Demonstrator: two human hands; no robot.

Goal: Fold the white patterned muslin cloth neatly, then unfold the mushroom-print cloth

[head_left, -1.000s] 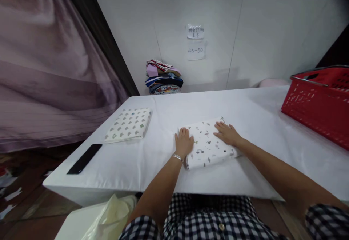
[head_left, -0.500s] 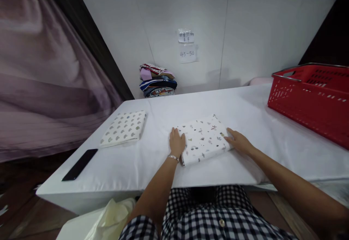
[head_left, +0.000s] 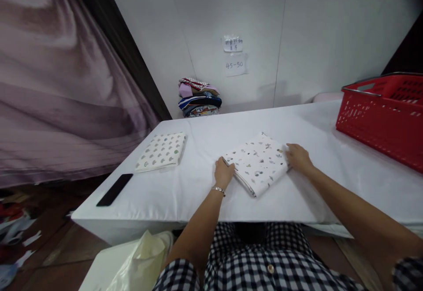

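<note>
A folded white cloth [head_left: 259,163] with small printed plants and shapes lies turned at an angle on the white-covered table. My left hand [head_left: 224,173], with a bracelet at the wrist, is closed on its left edge, thumb on top and the other fingers partly hidden. At the right edge, my right hand [head_left: 300,158] holds the cloth by its side; part of its grip is out of sight. Farther left rests a second folded cloth [head_left: 161,151], cream with a grey-green mushroom-like print, touched by neither hand.
A black phone-like slab [head_left: 115,190] lies near the table's left front corner. The red basket [head_left: 380,125] stands at right. Folded fabrics [head_left: 200,99] are stacked by the wall, below paper signs [head_left: 235,64]. Below the table is a pale bag [head_left: 140,260].
The printed cloth has turned on the table, its near corner swinging right. Both hands moved with its edges, and the left fingers have closed around the left edge. The whole view shifted slightly.
</note>
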